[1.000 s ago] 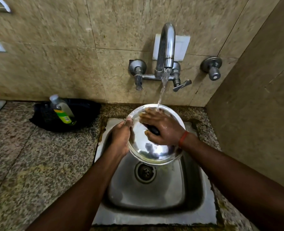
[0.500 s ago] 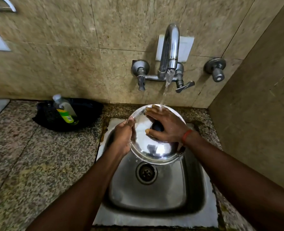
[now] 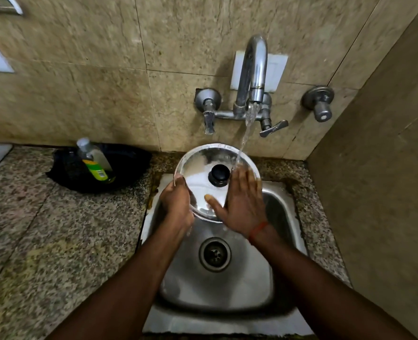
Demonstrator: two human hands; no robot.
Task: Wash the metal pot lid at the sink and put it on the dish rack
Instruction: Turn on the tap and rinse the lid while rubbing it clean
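Got the round shiny metal pot lid with the black knob (image 3: 203, 177) tilted over the stainless steel sink (image 3: 227, 285), right under the water running from the chrome wall tap (image 3: 253, 72). My left hand (image 3: 177, 204) is gripping its left rim, my right hand (image 3: 243, 204) is open flat, fingers spread, pressed on the lid's right side where the stream lands. A clear bottle with a green label (image 3: 95, 160) sits in a black dish on the speckled granite desk (image 3: 56, 241).

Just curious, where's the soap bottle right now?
The soap bottle leans in a black tray on the counter, against the wall, left of the sink.
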